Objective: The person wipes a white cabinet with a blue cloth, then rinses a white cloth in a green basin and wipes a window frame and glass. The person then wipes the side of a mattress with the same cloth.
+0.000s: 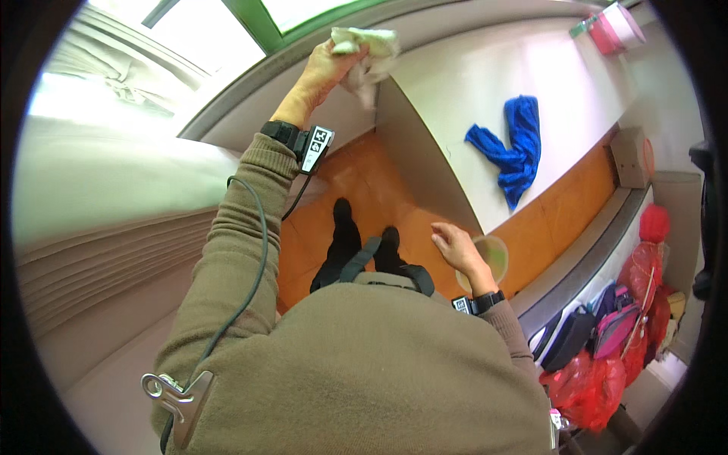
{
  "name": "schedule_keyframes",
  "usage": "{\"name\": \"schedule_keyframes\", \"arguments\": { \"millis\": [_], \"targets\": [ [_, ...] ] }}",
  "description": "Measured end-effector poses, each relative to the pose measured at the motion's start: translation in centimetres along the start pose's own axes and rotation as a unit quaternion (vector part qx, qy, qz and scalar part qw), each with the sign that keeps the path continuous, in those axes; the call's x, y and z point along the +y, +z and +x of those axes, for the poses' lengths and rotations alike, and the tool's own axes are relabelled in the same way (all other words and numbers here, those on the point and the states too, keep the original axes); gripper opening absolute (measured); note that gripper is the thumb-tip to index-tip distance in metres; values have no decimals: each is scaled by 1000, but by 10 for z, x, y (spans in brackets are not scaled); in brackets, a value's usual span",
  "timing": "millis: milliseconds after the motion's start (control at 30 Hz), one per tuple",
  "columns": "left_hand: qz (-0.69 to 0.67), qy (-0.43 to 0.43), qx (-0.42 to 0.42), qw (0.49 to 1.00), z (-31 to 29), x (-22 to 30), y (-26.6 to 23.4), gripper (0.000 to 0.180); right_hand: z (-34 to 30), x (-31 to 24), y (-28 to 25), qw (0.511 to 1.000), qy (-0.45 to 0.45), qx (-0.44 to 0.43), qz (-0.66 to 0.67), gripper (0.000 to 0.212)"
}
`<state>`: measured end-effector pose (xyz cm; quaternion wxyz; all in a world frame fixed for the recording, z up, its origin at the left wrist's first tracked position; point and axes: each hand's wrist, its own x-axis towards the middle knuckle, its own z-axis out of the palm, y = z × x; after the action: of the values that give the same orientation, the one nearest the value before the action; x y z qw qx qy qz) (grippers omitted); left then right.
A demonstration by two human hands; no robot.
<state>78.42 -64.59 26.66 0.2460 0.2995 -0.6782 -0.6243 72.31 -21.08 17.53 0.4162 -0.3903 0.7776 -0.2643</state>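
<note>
Up by the window ledge [447,15], my left hand [324,72] is closed around a pale cloth [379,51]. The cloth is bunched at the top, and a loose part hangs below my fingers. Lower down, my right hand [457,249] holds nothing, its fingers loosely bent and apart. It is beside a round, pale container [494,256] by the table's near corner, partly hidden behind that hand and wrist. A crumpled blue cloth [519,148] lies on the white table [432,91], out of reach of both hands.
A green window frame [258,23] runs along the top. Pleated pale fabric [114,258] stands at the left. A pink and white container [618,30] sits at the table's far corner. Red plastic bags [584,390] and dark and pink bags [614,330] crowd the lower right. The floor [371,163] is orange tile.
</note>
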Motion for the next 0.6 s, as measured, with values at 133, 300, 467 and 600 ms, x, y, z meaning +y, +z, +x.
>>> {"name": "schedule_keyframes", "arguments": {
  "millis": [133, 300, 467, 600],
  "targets": [
    [-225, -72, -97, 967, -56, -37, 29, 40, -15, 19, 0, 1000, 15, 19, 3, 35],
    [-181, -285, 10, 941, -200, -126, 27, 36, -39, 72, 0, 997, 49, -40, -53, 35],
    [-153, -392, 43, 906, -327, -156, 11, 37, -52, 130, 4, 987, 51, -76, -131, 35],
    [-133, -384, 53, 912, -355, -122, 18, 38, -60, 155, 18, 989, 55, -58, -125, 36]
  ]
}}
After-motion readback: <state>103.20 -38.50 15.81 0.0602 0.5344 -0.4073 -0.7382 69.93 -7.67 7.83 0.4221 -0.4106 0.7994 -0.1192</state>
